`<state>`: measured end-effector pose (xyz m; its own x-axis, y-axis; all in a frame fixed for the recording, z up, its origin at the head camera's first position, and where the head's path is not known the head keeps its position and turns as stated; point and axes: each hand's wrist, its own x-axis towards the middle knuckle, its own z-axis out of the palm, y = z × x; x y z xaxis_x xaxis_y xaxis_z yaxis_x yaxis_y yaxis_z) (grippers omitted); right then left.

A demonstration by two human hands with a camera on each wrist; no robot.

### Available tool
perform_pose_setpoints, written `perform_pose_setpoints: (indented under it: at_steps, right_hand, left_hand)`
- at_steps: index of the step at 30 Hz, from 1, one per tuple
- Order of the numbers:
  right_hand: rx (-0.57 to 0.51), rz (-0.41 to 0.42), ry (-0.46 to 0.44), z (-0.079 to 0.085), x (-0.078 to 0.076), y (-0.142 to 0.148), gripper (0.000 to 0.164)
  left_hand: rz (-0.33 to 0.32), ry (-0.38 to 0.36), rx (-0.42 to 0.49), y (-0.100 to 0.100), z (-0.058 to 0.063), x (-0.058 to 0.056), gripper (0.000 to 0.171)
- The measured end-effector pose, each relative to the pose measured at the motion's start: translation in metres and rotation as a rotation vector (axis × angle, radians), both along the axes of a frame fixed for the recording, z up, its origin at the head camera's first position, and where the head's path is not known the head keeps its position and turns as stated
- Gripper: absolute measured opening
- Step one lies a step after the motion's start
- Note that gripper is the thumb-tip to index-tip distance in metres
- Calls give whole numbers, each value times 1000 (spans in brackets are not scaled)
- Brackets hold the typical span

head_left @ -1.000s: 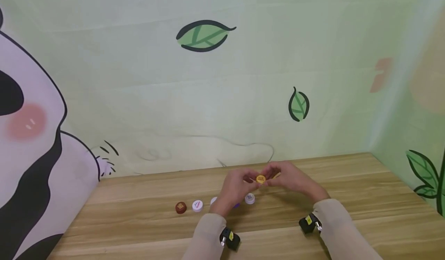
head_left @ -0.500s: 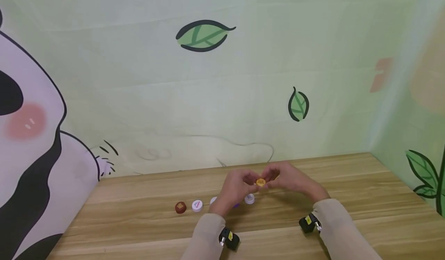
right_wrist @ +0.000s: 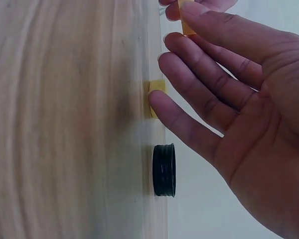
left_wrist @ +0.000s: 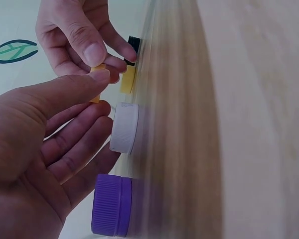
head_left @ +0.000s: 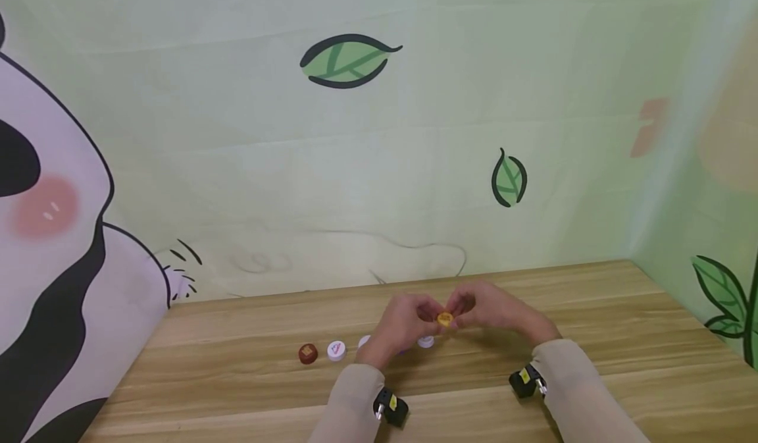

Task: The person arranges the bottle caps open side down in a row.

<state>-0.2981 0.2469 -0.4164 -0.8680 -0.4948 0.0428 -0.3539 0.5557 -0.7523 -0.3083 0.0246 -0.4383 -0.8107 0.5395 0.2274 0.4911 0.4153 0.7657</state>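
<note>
A small orange-yellow bottle cap point(head_left: 445, 319) is pinched by both hands, above the table. My left hand point(head_left: 404, 323) grips it from the left between thumb and fingers, and my right hand point(head_left: 488, 308) from the right. In the left wrist view the cap point(left_wrist: 95, 85) shows edge-on under the thumb. Close below the left fingers sit a white bottle cap point(left_wrist: 124, 128) and a ribbed purple bottle cap point(left_wrist: 111, 205). A yellow cap point(right_wrist: 158, 98) lies by the right little finger, with a black cap point(right_wrist: 164, 170) beyond it; the right hand covers both in the head view.
Along the wooden table point(head_left: 237, 390) to the left are a brown-red cap point(head_left: 308, 353), a white cap point(head_left: 336, 351) and another white cap point(head_left: 364, 341), partly behind the left wrist. A printed backdrop point(head_left: 414, 186) rises at the table's back edge.
Both hands have lowered slightly toward the table with the orange-yellow cap, whose face has tilted a little. The left hand now covers more of the white cap below it. The other visible caps have stayed put.
</note>
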Motion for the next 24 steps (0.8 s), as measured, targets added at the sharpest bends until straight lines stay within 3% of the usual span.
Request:
perform_pose_setpoints:
  at_steps: [9, 24]
  right_hand:
    - [21, 2, -40, 1, 3, -3, 17]
    - [51, 2, -29, -3, 3, -3, 17]
  left_hand:
    - [-11, 5, -26, 0, -1, 0, 19]
    - [-9, 35, -90, 2, -4, 1, 19]
